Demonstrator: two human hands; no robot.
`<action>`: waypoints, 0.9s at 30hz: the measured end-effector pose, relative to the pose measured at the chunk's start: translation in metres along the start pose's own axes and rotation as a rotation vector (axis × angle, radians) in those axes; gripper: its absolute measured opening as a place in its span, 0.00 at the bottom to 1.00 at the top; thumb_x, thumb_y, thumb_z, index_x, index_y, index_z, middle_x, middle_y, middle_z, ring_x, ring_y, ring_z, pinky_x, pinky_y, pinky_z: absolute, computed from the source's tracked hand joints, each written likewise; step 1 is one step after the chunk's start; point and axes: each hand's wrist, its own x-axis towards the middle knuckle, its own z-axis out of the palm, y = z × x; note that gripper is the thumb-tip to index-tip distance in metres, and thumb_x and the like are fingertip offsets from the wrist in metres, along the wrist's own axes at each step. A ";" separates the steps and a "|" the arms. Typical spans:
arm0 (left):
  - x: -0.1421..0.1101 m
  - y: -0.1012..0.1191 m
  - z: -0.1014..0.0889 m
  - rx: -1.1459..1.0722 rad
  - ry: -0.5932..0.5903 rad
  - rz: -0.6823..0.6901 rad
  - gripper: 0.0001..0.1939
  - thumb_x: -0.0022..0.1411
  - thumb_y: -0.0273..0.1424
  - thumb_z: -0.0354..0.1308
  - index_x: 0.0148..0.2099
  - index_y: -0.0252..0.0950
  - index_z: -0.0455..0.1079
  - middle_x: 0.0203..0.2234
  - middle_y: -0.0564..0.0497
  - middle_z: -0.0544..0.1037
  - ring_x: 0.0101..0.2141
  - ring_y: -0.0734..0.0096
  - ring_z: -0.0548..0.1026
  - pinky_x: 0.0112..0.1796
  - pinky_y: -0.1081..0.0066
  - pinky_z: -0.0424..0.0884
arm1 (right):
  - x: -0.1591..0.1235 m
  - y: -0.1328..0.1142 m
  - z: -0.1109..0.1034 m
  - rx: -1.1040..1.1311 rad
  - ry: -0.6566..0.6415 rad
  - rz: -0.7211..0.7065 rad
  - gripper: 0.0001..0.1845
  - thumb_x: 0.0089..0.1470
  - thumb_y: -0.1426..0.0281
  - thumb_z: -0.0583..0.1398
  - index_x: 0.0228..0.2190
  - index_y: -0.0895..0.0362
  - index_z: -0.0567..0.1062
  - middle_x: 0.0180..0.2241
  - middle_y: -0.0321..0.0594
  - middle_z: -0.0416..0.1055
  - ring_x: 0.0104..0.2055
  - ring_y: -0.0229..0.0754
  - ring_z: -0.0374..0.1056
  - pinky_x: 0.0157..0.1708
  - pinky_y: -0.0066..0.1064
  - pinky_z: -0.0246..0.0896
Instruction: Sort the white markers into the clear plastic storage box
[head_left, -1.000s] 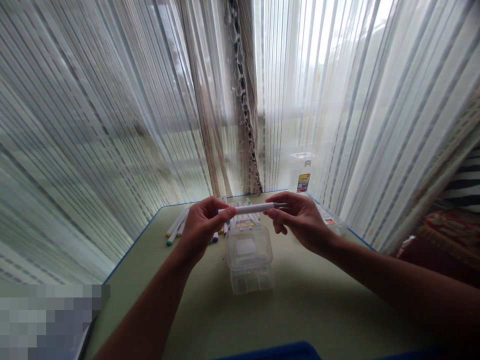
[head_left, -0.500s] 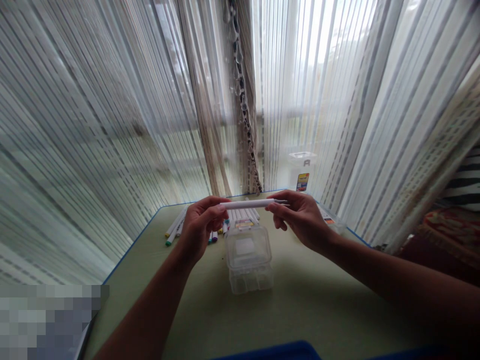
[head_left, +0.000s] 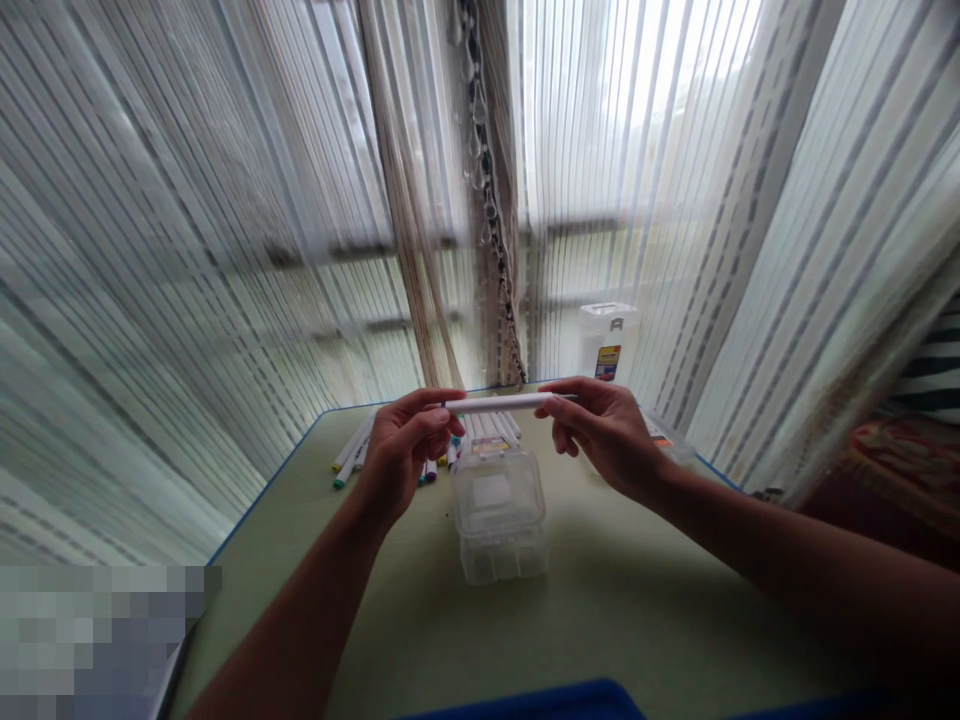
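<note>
A white marker (head_left: 499, 403) is held level across the middle of the view, above the table. The thumb and fingers of my left hand (head_left: 412, 435) pinch its left end, where a small dark band shows. My right hand (head_left: 596, 425) closes on its right end. A thin, pale pointed piece sticks out there between thumb and forefinger; whether it belongs to the marker I cannot tell. Below the marker stands a clear plastic case (head_left: 499, 500) with its lid tilted up and a divided base. Behind it lie several white markers (head_left: 487, 428) with coloured ends.
More markers (head_left: 351, 455) lie left of my left hand. A tall clear box (head_left: 607, 345) with a yellow label stands at the back right. A flat clear package (head_left: 664, 437) lies behind my right wrist. Something blue (head_left: 600, 700) shows at the near edge, and curtains (head_left: 300, 200) hang behind the table.
My left fingers have shifted toward the marker's left end, baring more of its barrel. My right fingers have closed further over the right end, hiding more of the thin pointed piece.
</note>
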 end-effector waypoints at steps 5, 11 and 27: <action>0.000 0.000 -0.001 -0.006 0.005 -0.003 0.13 0.52 0.29 0.64 0.40 0.31 0.81 0.21 0.47 0.78 0.19 0.81 0.63 0.21 0.78 0.55 | 0.000 0.000 0.001 0.026 0.010 0.016 0.10 0.48 0.68 0.72 0.33 0.58 0.82 0.25 0.38 0.78 0.16 0.31 0.67 0.12 0.22 0.56; -0.001 -0.001 -0.002 0.032 0.018 0.017 0.10 0.53 0.30 0.65 0.38 0.32 0.81 0.20 0.48 0.77 0.18 0.81 0.62 0.20 0.78 0.55 | 0.000 -0.002 0.003 0.023 0.002 0.014 0.08 0.48 0.68 0.71 0.31 0.59 0.81 0.24 0.37 0.77 0.16 0.31 0.66 0.13 0.23 0.59; 0.001 -0.004 -0.002 0.142 0.044 0.038 0.09 0.52 0.32 0.69 0.35 0.32 0.78 0.19 0.54 0.73 0.18 0.83 0.61 0.19 0.79 0.55 | -0.003 0.001 0.002 -0.033 -0.031 0.012 0.11 0.47 0.68 0.72 0.34 0.58 0.81 0.17 0.32 0.72 0.16 0.32 0.65 0.14 0.23 0.57</action>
